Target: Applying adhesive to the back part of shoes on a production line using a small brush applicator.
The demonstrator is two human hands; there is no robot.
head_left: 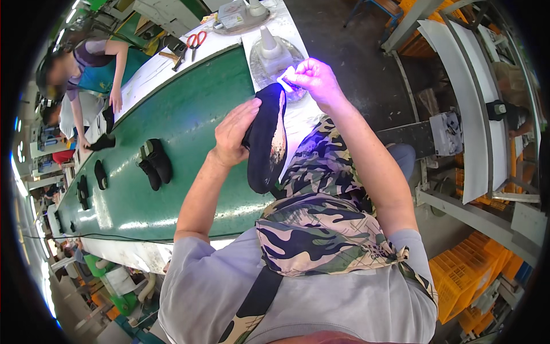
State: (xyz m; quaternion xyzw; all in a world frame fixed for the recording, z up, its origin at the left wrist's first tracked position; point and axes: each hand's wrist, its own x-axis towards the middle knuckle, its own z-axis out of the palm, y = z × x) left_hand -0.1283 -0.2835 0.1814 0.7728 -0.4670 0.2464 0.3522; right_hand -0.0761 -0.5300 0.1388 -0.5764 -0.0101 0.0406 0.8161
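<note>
My left hand grips a black shoe by its side, thumb and fingers closed on it. The shoe is tilted on edge, and its pale, mottled underside faces right. Near the shoe's far end my right hand pinches a small whitish piece; its exact kind is unclear. Bright blue-violet light falls on that piece and on my fingertips. Just beyond stands a whitish bottle with a cone-shaped nozzle, on a round, stained tray.
A green conveyor belt carries several black shoes, including a pair. Red-handled scissors and a hammer lie on the far white ledge. A co-worker handles shoes at far left. Metal racking and orange crates stand right.
</note>
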